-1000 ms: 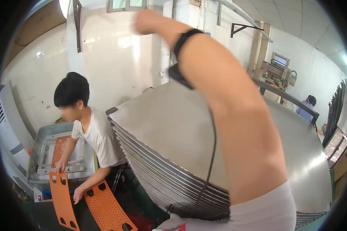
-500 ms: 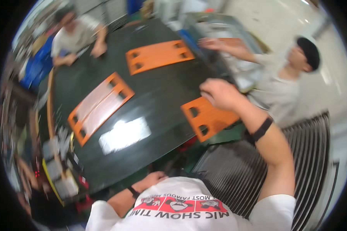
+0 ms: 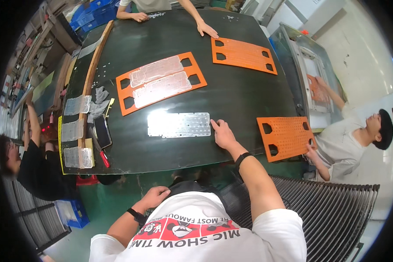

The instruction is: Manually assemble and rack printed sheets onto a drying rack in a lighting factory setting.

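A thin, shiny rectangular panel (image 3: 179,125) with rows of small marks lies flat on the dark table in front of me. My right hand (image 3: 224,134) is at its right end, fingers closed on the edge. My left hand (image 3: 156,197) rests by my waist, off the table, loosely open with nothing visible in it; some of its fingers are hidden. Beyond the panel, an orange tray (image 3: 125,104) with corner cutouts carries two similar clear panels (image 3: 161,89). Another orange tray (image 3: 244,56) lies farther back, under the fingertips of a person across the table.
At right, a co-worker holds an orange perforated tray (image 3: 288,136) over the table edge and reaches into a machine bed (image 3: 308,72). On the left lie a wooden strip (image 3: 96,65), clear panels (image 3: 73,131), a phone (image 3: 102,131), a red-handled tool (image 3: 104,159) and grey cloth (image 3: 100,96). Black ribbed racking (image 3: 310,209) stands right.
My right hand has come down from above the right-hand tray to the shiny panel's edge. My view has turned. The co-worker at right now holds that tray; the far person reaches the back tray.
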`<state>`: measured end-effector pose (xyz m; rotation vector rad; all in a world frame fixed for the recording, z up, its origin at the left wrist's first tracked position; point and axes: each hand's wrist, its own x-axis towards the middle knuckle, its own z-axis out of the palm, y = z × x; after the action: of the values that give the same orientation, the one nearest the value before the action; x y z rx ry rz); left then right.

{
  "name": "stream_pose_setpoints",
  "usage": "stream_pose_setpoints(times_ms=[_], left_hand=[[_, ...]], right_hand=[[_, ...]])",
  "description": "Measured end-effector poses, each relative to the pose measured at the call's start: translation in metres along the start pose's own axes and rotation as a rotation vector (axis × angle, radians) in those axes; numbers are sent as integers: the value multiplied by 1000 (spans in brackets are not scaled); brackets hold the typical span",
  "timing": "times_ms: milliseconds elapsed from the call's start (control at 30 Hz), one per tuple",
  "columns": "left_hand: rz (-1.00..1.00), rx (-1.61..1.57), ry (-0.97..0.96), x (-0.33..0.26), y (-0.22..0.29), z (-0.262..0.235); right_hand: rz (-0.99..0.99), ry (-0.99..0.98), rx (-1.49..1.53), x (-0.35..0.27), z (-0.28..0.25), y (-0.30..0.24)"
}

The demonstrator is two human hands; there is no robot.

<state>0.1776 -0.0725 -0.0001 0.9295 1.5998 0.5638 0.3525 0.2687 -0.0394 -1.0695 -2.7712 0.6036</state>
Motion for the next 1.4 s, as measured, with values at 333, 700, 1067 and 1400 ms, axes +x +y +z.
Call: stream_pose_setpoints(times_ms=[333, 700, 1067, 1400], left_hand=[[-208, -222, 294, -16, 5, 49], [-130, 14, 201, 17, 17, 57], [-113, 8, 122, 31, 22, 49], [-96, 101, 10, 37, 34, 5]], right_hand=[[-112, -61, -116, -11, -11, 10], [101, 196, 22, -159, -13, 73], [981, 320, 1598, -158, 6, 70], [804, 395, 765, -140, 5, 74]])
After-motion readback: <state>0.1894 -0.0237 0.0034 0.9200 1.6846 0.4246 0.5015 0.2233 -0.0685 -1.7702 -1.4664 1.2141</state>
